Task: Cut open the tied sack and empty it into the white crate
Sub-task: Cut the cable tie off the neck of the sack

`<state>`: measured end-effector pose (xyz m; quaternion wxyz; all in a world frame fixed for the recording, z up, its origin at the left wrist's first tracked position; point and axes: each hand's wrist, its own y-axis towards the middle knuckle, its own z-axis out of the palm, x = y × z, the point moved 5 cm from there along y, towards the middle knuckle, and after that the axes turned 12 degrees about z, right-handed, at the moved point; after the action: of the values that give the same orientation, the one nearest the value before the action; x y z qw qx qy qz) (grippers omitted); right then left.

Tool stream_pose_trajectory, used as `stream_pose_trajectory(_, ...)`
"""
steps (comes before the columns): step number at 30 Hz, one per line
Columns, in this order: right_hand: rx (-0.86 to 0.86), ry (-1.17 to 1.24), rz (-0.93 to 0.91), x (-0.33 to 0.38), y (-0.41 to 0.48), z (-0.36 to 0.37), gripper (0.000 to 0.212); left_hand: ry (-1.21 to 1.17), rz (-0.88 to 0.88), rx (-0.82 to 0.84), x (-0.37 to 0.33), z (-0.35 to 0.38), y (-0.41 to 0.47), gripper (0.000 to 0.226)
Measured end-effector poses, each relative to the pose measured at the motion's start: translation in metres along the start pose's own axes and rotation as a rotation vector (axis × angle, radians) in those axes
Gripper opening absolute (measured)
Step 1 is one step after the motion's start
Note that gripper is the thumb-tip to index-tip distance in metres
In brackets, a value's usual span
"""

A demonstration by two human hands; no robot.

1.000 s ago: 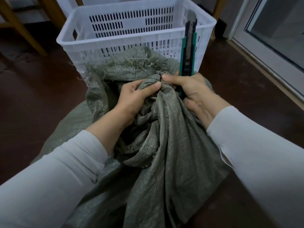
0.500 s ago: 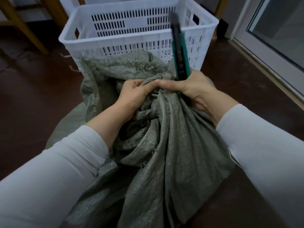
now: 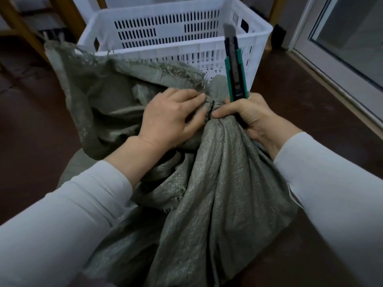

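Right hand [image 3: 250, 117] clamps knife [image 3: 235, 67]; sack [image 3: 217, 183] tied.

The sack [image 3: 217, 193] was coarse woven cloth, grey-green and matt, its open edge frayed into loose threads. The crate [image 3: 176, 48] looked like smooth white moulded plastic with a slight sheen, its walls slotted. The knife [image 3: 235, 67] had a green and black plastic body and a dull grey metal blade. The sleeves [image 3: 68, 212] were soft, pale, matt fabric. The floor [image 3: 310, 96] was dark reddish-brown with a faint sheen.

Wood legs [image 3: 24, 32], glass door [image 3: 352, 38], dk floor [image 3: 31, 112]
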<state>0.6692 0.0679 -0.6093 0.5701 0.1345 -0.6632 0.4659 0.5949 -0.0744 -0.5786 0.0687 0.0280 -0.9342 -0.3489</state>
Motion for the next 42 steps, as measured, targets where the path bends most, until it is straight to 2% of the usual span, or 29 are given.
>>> stream_pose_trajectory(2, 0.017, 0.051, 0.009, 0.0, 0.001, -0.002, 0.033, -0.08, -0.03, 0.07, -0.001, 0.004, -0.009, 0.044)
stream_pose_trajectory(7, 0.088, 0.043, 0.055, -0.004, 0.001, 0.0, 0.033, -0.422, -0.09, 0.16, 0.015, 0.009, -0.013, 0.046)
stream_pose_trajectory(11, 0.099, 0.026, 0.049, -0.006, 0.003, -0.002, 0.038, -0.602, -0.321, 0.012, 0.02, 0.009, -0.011, 0.036)
stream_pose_trajectory(13, 0.088, -0.016, 0.027, -0.007, 0.005, -0.003, 0.038, -0.569, -0.312, -0.013, 0.018, 0.01, -0.013, 0.032)
stream_pose_trajectory(16, 0.014, -0.078, -0.001, -0.012, 0.006, -0.003, 0.038, -0.467, -0.276, 0.061, 0.008, 0.009, -0.017, 0.02)
stream_pose_trajectory(18, -0.022, -0.068, -0.015, -0.015, 0.006, -0.001, 0.039, -0.36, -0.327, 0.098, 0.007, 0.007, -0.015, 0.026)
stream_pose_trajectory(20, -0.042, -0.037, -0.03, -0.016, 0.007, 0.001, 0.04, -0.321, -0.355, 0.049, 0.009, 0.003, -0.009, 0.019)
stream_pose_trajectory(22, -0.073, -0.039, -0.042, -0.016, 0.007, 0.003, 0.041, -0.301, -0.277, 0.017, 0.006, 0.003, -0.005, 0.009)
stream_pose_trajectory(24, -0.095, -0.058, -0.056, -0.017, 0.004, 0.007, 0.042, -0.254, -0.273, 0.069, 0.003, 0.01, -0.007, 0.023)
stream_pose_trajectory(26, -0.104, -0.077, -0.066, -0.018, 0.001, 0.01, 0.042, -0.239, -0.367, 0.099, 0.002, 0.012, -0.011, 0.03)
stream_pose_trajectory(28, -0.117, -0.067, -0.06, -0.021, 0.002, 0.01, 0.042, -0.271, -0.422, 0.112, 0.005, 0.014, -0.012, 0.026)
stream_pose_trajectory(31, -0.121, -0.036, -0.049, -0.024, 0.005, 0.007, 0.041, -0.372, -0.437, 0.145, 0.007, 0.017, -0.012, 0.018)
stream_pose_trajectory(36, -0.096, -0.004, -0.042, -0.026, 0.008, 0.008, 0.035, -0.334, -0.482, 0.228, 0.007, 0.021, -0.008, 0.018)
stream_pose_trajectory(38, -0.059, 0.035, -0.025, -0.027, 0.011, 0.009, 0.03, -0.355, -0.458, 0.204, 0.009, 0.022, -0.008, 0.017)
stream_pose_trajectory(42, 0.001, 0.116, -0.045, -0.029, 0.013, 0.011, 0.03, -0.385, -0.428, -0.006, 0.013, 0.023, -0.017, 0.012)
